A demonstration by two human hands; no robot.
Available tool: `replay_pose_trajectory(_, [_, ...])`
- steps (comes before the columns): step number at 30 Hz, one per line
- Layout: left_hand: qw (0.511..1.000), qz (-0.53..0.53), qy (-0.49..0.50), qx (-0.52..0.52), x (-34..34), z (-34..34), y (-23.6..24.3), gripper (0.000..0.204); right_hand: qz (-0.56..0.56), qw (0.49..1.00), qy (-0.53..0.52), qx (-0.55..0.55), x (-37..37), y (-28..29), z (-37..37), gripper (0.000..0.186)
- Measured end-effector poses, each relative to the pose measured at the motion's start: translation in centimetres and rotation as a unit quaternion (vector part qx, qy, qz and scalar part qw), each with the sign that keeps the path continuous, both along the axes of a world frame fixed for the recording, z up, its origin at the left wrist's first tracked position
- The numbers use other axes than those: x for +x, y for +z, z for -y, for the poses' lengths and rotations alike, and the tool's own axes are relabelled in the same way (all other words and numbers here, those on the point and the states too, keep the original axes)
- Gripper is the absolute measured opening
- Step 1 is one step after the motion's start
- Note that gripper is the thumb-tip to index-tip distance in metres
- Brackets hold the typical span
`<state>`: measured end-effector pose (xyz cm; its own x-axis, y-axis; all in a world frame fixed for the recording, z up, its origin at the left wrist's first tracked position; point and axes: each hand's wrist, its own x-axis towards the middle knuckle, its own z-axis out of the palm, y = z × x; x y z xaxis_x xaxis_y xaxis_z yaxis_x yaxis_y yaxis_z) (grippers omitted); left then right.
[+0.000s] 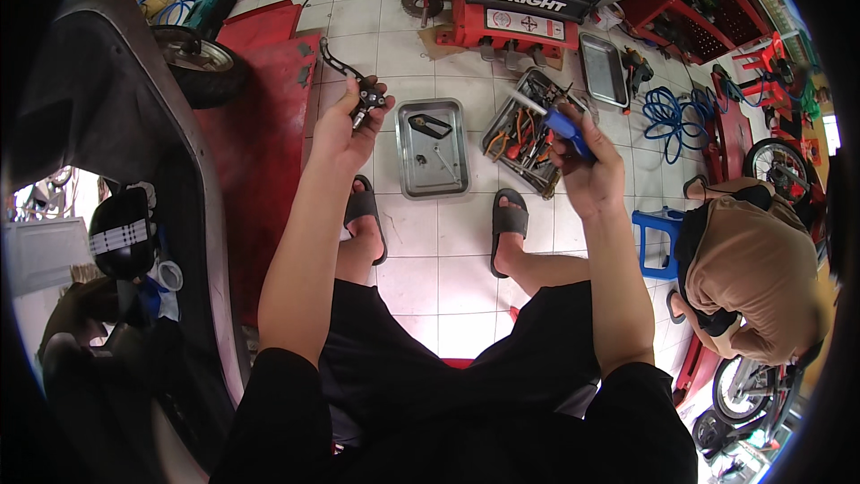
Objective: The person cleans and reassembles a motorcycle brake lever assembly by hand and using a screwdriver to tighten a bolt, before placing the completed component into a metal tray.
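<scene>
White tiled floor spreads beneath me. My right hand is wrapped around a blue-handled screwdriver, its shaft slanting forward and left. Well apart to its left, my left hand grasps a black lever assembly by its blocky end; the long arm also points forward and left. On the floor between them lies a metal tray; beyond stands a red machine base with foot pedals.
</scene>
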<state>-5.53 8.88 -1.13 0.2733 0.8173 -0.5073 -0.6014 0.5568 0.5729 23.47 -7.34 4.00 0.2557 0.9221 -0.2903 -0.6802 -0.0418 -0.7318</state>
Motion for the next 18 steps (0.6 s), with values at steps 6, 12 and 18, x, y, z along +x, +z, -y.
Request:
replay_pose_trajectory(6, [0.980,-0.134,-0.054,0.140,1.6,2.5,0.3,0.030,-0.064,0.974,0.215,0.045,-5.5,1.0,-0.2,0.050])
replay_pose_trajectory(12, [0.962,-0.156,-0.153,0.163,3.9,4.9,0.9,0.030,-0.224,0.962,0.154,-0.017,-8.9,-1.6,-0.1,0.038])
replay_pose_trajectory(18, [0.949,-0.221,-0.160,0.160,8.6,8.0,0.4,0.034,0.501,0.864,0.001,-0.042,-7.5,-1.4,0.3,0.045])
